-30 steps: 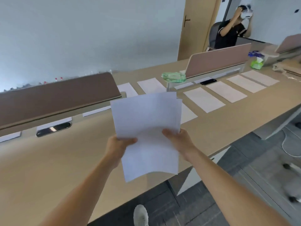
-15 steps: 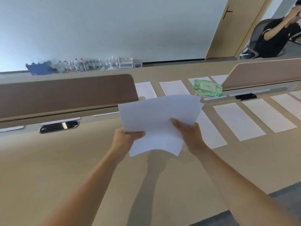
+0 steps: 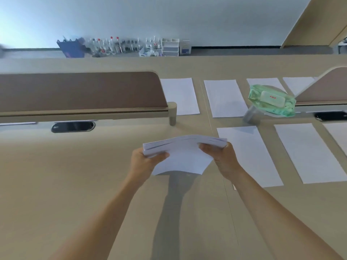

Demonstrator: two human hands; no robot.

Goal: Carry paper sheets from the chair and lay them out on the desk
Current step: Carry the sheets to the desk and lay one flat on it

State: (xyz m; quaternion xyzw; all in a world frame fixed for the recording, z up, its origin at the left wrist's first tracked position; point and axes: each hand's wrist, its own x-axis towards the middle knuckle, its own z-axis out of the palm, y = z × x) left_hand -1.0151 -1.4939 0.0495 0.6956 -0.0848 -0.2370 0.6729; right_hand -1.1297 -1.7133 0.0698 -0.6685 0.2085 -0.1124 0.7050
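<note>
Left hand (image 3: 143, 163) and right hand (image 3: 224, 158) grip a stack of white paper sheets (image 3: 181, 156) above the beige tabletop (image 3: 75, 184).

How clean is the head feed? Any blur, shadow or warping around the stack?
Head view: the paper stack, left hand and right hand look sharp; a long shadow runs from the stack toward the camera across the desk; the bottles by the far wall are smeared; the wide lens slants the laid sheets at right.
</note>
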